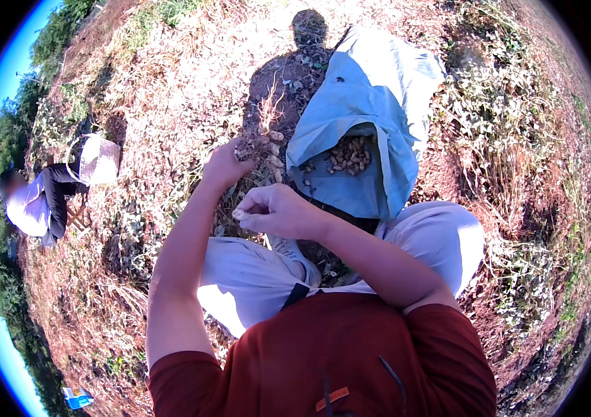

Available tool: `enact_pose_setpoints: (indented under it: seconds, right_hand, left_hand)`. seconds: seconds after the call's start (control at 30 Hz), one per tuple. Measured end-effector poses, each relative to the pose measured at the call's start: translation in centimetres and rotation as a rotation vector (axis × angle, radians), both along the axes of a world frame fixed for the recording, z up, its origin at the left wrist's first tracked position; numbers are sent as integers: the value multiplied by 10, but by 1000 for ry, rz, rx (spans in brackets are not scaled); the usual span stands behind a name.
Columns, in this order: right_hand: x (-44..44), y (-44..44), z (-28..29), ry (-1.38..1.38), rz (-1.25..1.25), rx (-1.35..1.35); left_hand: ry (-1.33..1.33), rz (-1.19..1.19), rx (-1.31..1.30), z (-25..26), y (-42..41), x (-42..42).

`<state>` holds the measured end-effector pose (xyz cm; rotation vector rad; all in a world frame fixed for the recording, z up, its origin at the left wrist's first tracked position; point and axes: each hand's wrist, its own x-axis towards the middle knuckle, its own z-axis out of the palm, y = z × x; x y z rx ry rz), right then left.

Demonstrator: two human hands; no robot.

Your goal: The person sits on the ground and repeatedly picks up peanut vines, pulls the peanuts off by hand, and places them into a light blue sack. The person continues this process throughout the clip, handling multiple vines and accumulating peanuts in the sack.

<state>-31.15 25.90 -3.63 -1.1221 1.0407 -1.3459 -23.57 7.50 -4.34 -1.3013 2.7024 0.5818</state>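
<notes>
My left hand [226, 164] grips the base of a pulled peanut plant [270, 107], its thin dry roots pointing away from me. Several peanut pods [274, 148] hang from the plant beside my fingers. Closer to my body, my right hand [287, 211] pinches what looks like a single pale pod [240, 214] between thumb and fingertips. To the right of both hands lies a light blue fabric sack [321, 125], its mouth gaping towards me. Inside it rests a heap of loose peanuts [350, 155], with part of the interior hidden in shade.
My bent legs [431, 234] flank the sack's mouth and a shoe [287, 247]. Dried plants [499, 125] cover the reddish soil on both sides. At the far left another person [29, 206] sits by a pale woven basket [99, 159]. A blue-and-white package [77, 398] lies lower left.
</notes>
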Motion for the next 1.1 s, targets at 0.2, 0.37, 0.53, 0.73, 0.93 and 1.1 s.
enact_pose_setpoints:
  seconds: [0.2, 0.37, 0.53, 0.73, 0.93, 1.1]
  right_hand:
    - [-33, -1, 18, -452, -32, 140]
    - [-64, -7, -18, -545, -409, 240]
    - [-67, -15, -39, -164, -603, 180]
    - [-58, -10, -49, 522, -674, 94]
    - [-52, -17, -54, 697, -761, -88]
    - [-28, -9, -37, 623, -281, -43]
  left_hand:
    - [293, -59, 353, -10, -13, 16]
    - [373, -112, 467, 6, 2, 15]
    - [443, 37, 689, 16, 16, 11]
    - [420, 31, 717, 21, 18, 12]
    - [396, 17, 606, 9, 7, 16]
    - [485, -42, 534, 13, 4, 14]
